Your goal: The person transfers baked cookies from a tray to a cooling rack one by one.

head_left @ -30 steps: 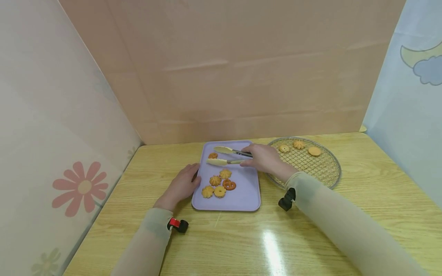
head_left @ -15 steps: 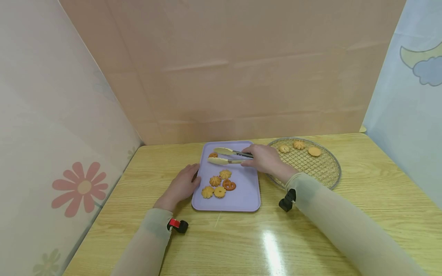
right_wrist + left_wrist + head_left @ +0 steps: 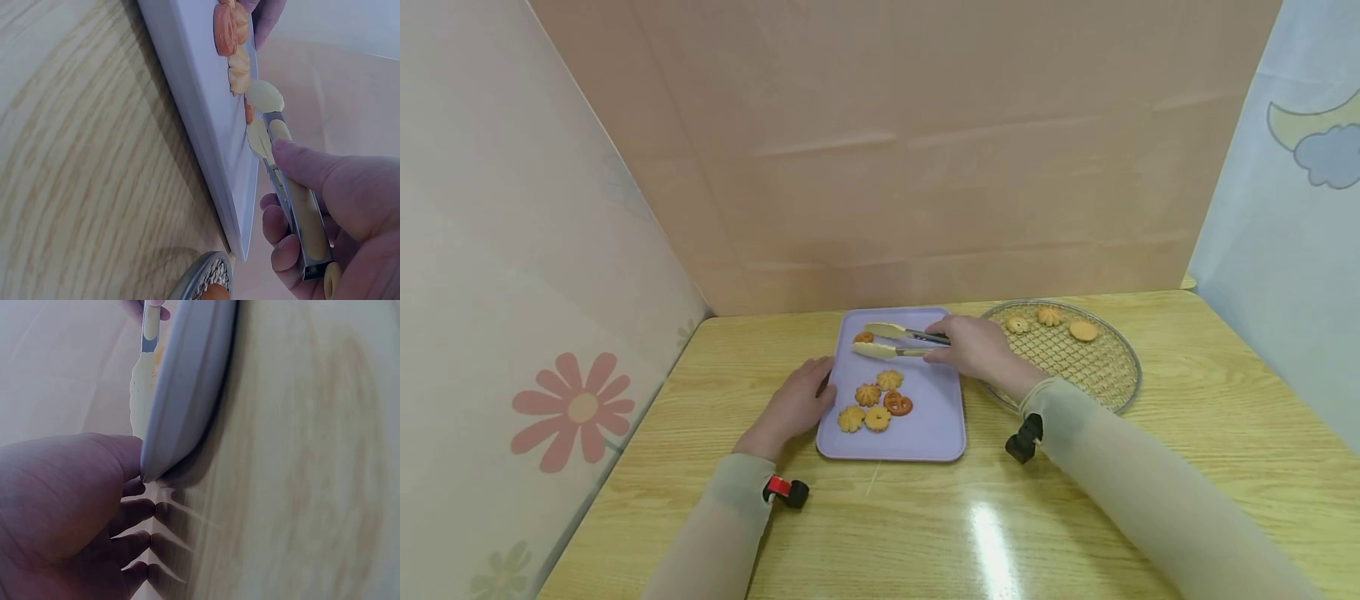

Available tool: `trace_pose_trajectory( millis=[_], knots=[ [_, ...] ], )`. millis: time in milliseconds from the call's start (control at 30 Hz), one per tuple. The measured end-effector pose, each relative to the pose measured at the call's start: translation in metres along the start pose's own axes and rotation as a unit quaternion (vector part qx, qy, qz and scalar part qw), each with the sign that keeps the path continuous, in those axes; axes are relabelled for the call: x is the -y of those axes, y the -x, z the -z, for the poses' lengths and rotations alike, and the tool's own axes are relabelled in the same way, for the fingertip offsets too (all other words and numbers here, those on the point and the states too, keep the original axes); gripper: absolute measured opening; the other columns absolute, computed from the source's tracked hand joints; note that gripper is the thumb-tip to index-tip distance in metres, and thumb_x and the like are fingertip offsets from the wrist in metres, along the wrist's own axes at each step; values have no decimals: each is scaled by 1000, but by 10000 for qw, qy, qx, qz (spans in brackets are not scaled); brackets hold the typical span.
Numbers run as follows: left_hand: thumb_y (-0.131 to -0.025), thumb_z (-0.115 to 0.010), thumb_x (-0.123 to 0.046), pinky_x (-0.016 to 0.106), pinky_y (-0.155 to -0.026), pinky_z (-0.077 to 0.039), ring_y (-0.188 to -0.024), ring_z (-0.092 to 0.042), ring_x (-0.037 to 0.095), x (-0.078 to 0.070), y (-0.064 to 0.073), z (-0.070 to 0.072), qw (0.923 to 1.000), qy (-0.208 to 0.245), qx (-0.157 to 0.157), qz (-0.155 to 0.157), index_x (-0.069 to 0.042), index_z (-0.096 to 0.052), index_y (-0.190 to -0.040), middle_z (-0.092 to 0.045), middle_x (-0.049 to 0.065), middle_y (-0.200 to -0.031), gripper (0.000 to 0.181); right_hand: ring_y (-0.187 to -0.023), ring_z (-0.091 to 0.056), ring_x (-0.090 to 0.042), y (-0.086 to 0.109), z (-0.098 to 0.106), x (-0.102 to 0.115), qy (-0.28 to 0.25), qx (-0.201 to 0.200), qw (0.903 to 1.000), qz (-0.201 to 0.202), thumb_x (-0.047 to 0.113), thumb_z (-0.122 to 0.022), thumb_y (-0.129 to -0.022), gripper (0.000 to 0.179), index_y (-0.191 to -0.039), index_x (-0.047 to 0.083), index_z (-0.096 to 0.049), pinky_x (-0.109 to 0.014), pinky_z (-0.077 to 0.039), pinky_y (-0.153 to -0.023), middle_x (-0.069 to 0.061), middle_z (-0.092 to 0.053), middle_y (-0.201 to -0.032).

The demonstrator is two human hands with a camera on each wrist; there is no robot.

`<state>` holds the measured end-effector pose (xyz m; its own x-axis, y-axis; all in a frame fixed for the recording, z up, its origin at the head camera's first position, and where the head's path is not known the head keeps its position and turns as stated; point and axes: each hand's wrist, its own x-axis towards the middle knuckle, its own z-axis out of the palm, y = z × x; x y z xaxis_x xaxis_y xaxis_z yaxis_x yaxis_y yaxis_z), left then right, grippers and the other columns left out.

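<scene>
My right hand grips a pair of tongs with steel arms and cream tips, thumb on one side and fingers on the other. The spread tips are over the far left of a lilac tray. Between them, partly covered, lies a small brown pretzel-like biscuit. My left hand is at the tray's left edge. Its thumb touches the rim, while the other fingertips rest on the table beside it, as the left wrist view shows. Nearer me on the tray are several flower-shaped cookies and a pretzel.
Right of the tray stands a round wire mesh rack, partly behind my right wrist. It carries a ring cookie, a flower-shaped cookie and a flat round cookie. A brown wall rises behind the wooden table.
The tongs' nearer tip has shifted slightly right and toward the farther tip, so the gap between them is a little narrower. My left hand, the tray and the cookies stay put.
</scene>
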<state>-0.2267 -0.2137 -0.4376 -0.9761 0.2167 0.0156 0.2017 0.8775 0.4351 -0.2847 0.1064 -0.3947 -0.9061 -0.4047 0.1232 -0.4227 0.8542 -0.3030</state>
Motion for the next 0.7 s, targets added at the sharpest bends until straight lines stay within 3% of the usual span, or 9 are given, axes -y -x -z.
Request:
trace_pose_trajectory(
  millis=[500,700],
  knots=[
    [-115,-57,-21,59,-134,-25,-164,-29,44,1,-2,-1,9999,-105,81,104,0,-43,-168,-43,21,-172,59,-99,-76,-26,2,-2,4,65,-135,9998,99,42,-88,-96,51,-140,18,-78,-42,-57,-66,-8,-78,-133],
    [-115,-57,-22,58,-134,-24,-165,-27,42,0,-2,-1,9997,-111,118,176,-2,-41,-169,-42,19,-173,60,-105,-77,-29,4,-1,4,100,-242,9996,95,41,-89,-95,52,-141,18,-78,-46,-60,-71,-9,-78,-134]
  ],
)
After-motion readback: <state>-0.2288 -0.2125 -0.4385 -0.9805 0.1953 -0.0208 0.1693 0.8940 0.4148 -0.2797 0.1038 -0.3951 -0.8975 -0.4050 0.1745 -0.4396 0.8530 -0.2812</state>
